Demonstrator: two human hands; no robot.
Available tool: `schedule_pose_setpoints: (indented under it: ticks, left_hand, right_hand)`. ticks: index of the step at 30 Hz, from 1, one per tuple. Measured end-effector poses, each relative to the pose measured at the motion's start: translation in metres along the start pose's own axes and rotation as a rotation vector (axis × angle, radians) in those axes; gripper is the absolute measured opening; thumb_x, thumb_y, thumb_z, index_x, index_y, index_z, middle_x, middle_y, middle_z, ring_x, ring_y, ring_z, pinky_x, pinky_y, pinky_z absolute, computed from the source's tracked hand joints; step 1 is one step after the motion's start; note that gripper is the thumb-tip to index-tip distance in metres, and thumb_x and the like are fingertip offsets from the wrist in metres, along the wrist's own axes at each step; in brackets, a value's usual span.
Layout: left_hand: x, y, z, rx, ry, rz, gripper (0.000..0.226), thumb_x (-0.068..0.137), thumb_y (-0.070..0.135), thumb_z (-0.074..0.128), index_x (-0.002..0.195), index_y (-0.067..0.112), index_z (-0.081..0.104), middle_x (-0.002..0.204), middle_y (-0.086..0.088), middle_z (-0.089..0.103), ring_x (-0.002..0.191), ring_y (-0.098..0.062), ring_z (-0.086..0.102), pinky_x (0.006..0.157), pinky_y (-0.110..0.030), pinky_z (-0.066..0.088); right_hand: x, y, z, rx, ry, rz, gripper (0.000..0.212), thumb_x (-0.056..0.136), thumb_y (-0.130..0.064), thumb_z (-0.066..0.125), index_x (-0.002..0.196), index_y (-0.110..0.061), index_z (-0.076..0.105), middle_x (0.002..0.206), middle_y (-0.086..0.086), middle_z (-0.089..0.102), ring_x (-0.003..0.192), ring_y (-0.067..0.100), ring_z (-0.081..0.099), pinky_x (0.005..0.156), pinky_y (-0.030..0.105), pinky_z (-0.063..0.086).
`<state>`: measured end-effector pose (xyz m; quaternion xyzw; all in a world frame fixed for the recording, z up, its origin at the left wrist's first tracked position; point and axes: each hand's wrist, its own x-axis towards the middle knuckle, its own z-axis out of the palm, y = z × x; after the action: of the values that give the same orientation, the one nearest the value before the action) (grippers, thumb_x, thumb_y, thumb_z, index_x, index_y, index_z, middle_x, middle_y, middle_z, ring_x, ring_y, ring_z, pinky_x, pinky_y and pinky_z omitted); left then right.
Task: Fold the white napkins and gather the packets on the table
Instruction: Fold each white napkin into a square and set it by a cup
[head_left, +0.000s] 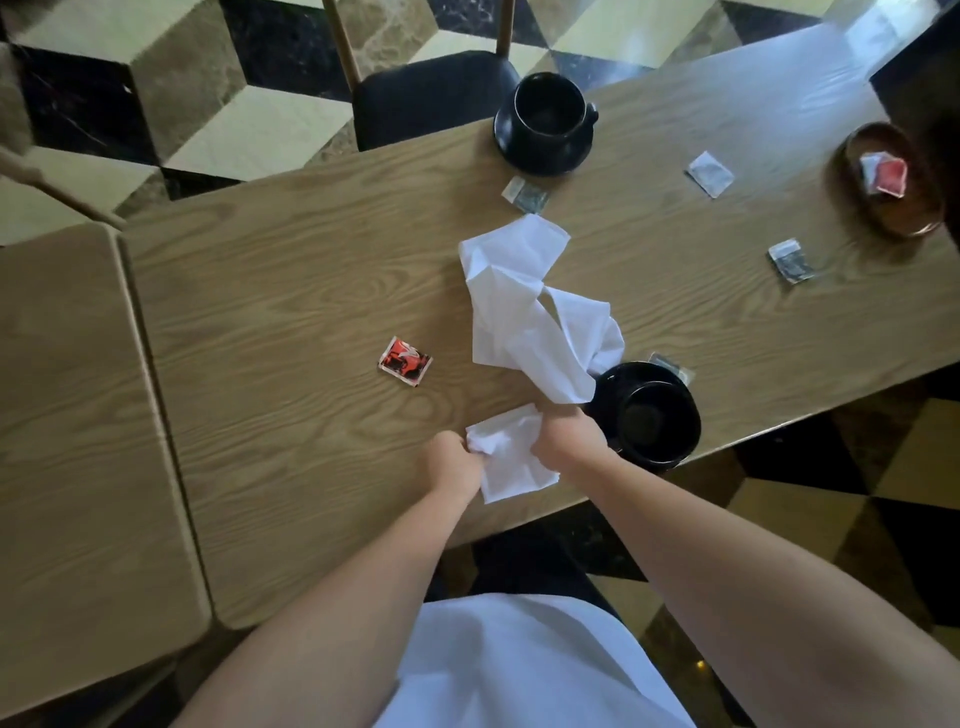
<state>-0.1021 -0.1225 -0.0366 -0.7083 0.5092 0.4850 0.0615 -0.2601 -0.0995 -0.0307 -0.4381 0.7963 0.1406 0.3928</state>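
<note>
Napkin in hand: small white paper napkin (511, 457), crumpled at its left end, lying at the near edge of the light wood-grain table (291, 291); I see it gripped from both sides.
Left hand: my left hand (457, 460) has its fingers curled into the napkin's crumpled left edge.
Right hand: my right hand (569, 434) clasps the napkin's right edge, fingers curled under and hidden from me.
Loose napkins: larger heap of unfolded white napkins (530, 306) sprawls mid-table, just beyond the hands; its near tip touches the rim of the near black saucer (602, 402).
Near cup: black cup (657, 421) stands on that saucer at the table's right edge, just beside my right hand.
Far cup: second black cup on a black saucer (545, 122) sits at the far edge.
Red packet: red and white sachet (405, 361) lies alone left of the napkin heap; its printing is too blurred for me to read.
Grey packets: grey-and-white sachets lie near the far saucer (525, 195), further right (709, 174), near the bowl (790, 261), and one half hidden behind the near saucer (670, 364); no lettering legible.
Bowl: round brown wooden dish (883, 218) at far right holds a red packet (885, 176); I cannot read any brand.
</note>
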Motion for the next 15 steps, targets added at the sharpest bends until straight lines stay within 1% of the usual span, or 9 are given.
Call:
schedule_pose_setpoints:
  ticks: [2,4,6,7,8,10,12,14,15]
  left_hand:
    - [0.000,0.004,-0.001,0.062,0.019,-0.007,0.020,0.080,0.015,0.075,0.078,0.008,0.057,0.084,-0.011,0.065,0.075,-0.024,0.059,0.050,-0.029,0.040]
    - [0.001,0.009,-0.004,0.032,-0.012,-0.056,0.035,0.078,0.020,0.080,0.097,0.004,0.056,0.096,-0.011,0.062,0.086,-0.027,0.062,0.063,-0.035,0.052]
    - [-0.001,0.017,-0.010,0.002,-0.027,-0.096,0.058,0.077,0.032,0.080,0.116,0.002,0.049,0.105,-0.007,0.056,0.100,-0.030,0.062,0.073,-0.036,0.050]
    - [-0.002,0.023,-0.012,-0.021,-0.003,-0.090,0.062,0.080,0.038,0.076,0.121,0.002,0.046,0.109,-0.005,0.056,0.104,-0.030,0.061,0.076,-0.035,0.047]
    - [-0.003,0.032,-0.016,-0.054,0.047,-0.060,0.057,0.083,0.040,0.070,0.120,0.004,0.046,0.110,-0.004,0.058,0.103,-0.030,0.061,0.076,-0.035,0.045]
    - [-0.006,0.056,-0.025,-0.134,0.160,0.041,0.029,0.086,0.036,0.060,0.100,0.011,0.051,0.092,-0.001,0.061,0.088,-0.028,0.061,0.068,-0.034,0.044]
    - [-0.007,0.086,-0.033,-0.150,0.173,0.152,0.016,0.086,0.031,0.055,0.083,0.016,0.055,0.076,0.003,0.062,0.075,-0.023,0.059,0.057,-0.030,0.038]
    - [-0.006,0.121,-0.034,-0.127,0.127,0.247,0.018,0.085,0.030,0.054,0.073,0.017,0.059,0.069,0.004,0.064,0.067,-0.020,0.058,0.052,-0.028,0.034]
    - [-0.004,0.139,-0.032,-0.128,0.105,0.277,0.020,0.085,0.029,0.054,0.070,0.016,0.059,0.066,0.005,0.064,0.064,-0.020,0.057,0.051,-0.028,0.034]
  right_hand:
    - [0.003,0.002,0.000,-0.010,-0.024,-0.024,0.045,0.093,-0.018,0.055,0.137,-0.011,0.049,0.129,0.013,0.058,0.113,0.035,0.060,0.082,0.037,0.053]
    - [0.002,0.004,-0.004,0.028,-0.047,-0.040,0.048,0.093,-0.019,0.055,0.139,-0.011,0.047,0.131,0.013,0.056,0.115,0.034,0.059,0.092,0.039,0.054]
    - [-0.002,0.007,-0.011,0.165,-0.076,-0.073,0.041,0.091,-0.020,0.057,0.130,-0.011,0.052,0.121,0.012,0.060,0.108,0.032,0.063,0.090,0.042,0.056]
    - [-0.005,0.010,-0.016,0.260,-0.104,-0.085,0.034,0.089,-0.021,0.059,0.122,-0.012,0.056,0.112,0.011,0.063,0.100,0.029,0.066,0.083,0.042,0.060]
    - [-0.009,0.015,-0.023,0.354,-0.146,-0.084,0.028,0.088,-0.023,0.062,0.114,-0.015,0.057,0.103,0.009,0.066,0.090,0.025,0.070,0.073,0.040,0.062]
    - [-0.018,0.029,-0.044,0.513,-0.254,-0.025,0.023,0.082,-0.030,0.071,0.100,-0.022,0.059,0.086,0.005,0.071,0.071,0.019,0.075,0.055,0.032,0.062]
    - [-0.025,0.045,-0.064,0.632,-0.324,0.060,0.036,0.073,-0.043,0.081,0.090,-0.014,0.069,0.073,0.008,0.076,0.063,0.019,0.076,0.052,0.031,0.061]
    - [-0.027,0.051,-0.080,0.676,-0.267,0.084,0.057,0.064,-0.057,0.082,0.082,-0.004,0.073,0.070,0.011,0.076,0.061,0.020,0.076,0.052,0.033,0.062]
    - [-0.027,0.050,-0.085,0.694,-0.205,0.093,0.061,0.063,-0.061,0.078,0.077,-0.002,0.071,0.067,0.011,0.075,0.059,0.021,0.075,0.051,0.033,0.062]
